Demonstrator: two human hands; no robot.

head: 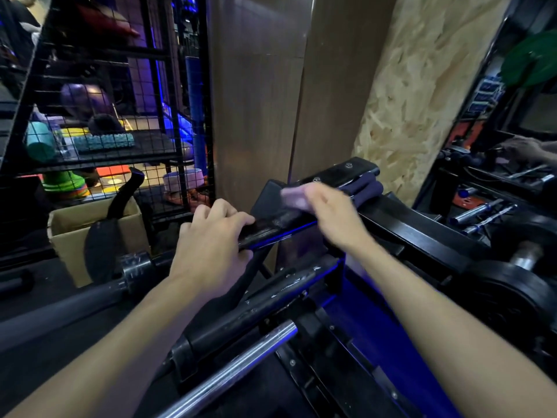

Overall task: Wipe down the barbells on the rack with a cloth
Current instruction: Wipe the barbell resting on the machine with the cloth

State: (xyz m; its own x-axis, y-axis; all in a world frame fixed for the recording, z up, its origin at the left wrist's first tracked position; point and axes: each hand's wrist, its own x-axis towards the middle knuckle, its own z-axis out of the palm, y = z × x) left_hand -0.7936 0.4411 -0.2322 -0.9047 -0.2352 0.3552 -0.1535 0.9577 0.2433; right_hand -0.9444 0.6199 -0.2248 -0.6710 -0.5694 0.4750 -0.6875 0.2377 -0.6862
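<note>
The cloth (pixel 294 197), pale pink and blurred, sits just above the frame's centre, bunched in the right hand (pixel 334 217) against the top of the black rack (pixel 422 236). Below it a black bar (pixel 271 226) with scuffed, whitish marks slants up to the right; the left hand (pixel 211 251) wraps its lower end, fingers (pixel 229 214) curled over the top. A second scuffed black bar (pixel 265 306) lies lower on the rack, parallel, ending in a black collar at lower centre. A chrome bar (pixel 229 372), shiny and bare, runs along the same slant at the bottom of the frame. The rack runs from centre to the right edge.
</note>
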